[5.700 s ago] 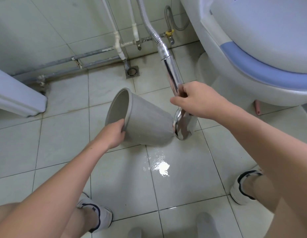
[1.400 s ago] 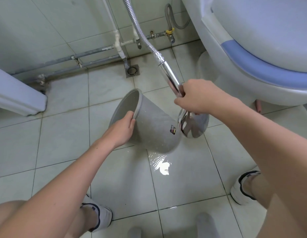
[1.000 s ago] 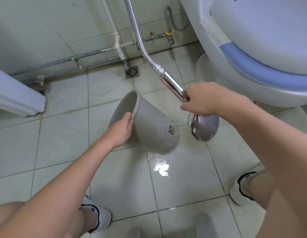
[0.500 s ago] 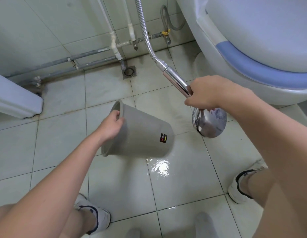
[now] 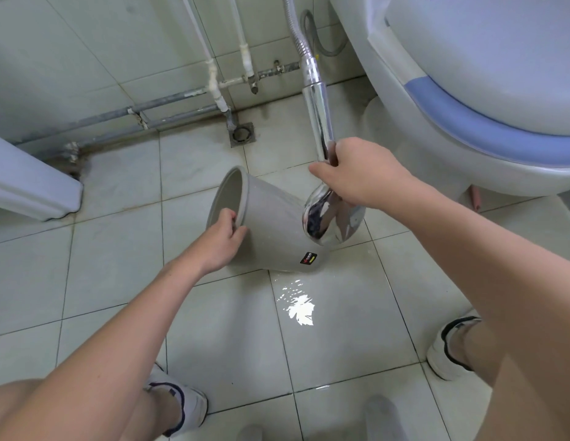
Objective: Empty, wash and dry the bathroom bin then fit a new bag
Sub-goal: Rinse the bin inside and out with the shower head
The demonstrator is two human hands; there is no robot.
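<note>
You have open tiled floor [image 5: 111, 265] to the left of the bin [image 5: 271, 230]. On the right, the big toilet [image 5: 468, 100] blocks the way. Behind the bin, pipes [image 5: 169, 103] run along the wall. A puddle [image 5: 298, 308] lies just in front.

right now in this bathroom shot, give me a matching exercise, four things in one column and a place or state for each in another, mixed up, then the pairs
Things
1. grey plastic bin
2. chrome shower head
3. square metal floor drain
4. puddle of water

Places or states
A. set in the tiles at the foot of the wall, under the pipes
B. tilted on its side, rim gripped by the left hand
C. shining on the floor tile just below the bin's base
D. held by its handle in the right hand, head against the bin's base end

Pairs: 1-B, 2-D, 3-A, 4-C
</note>
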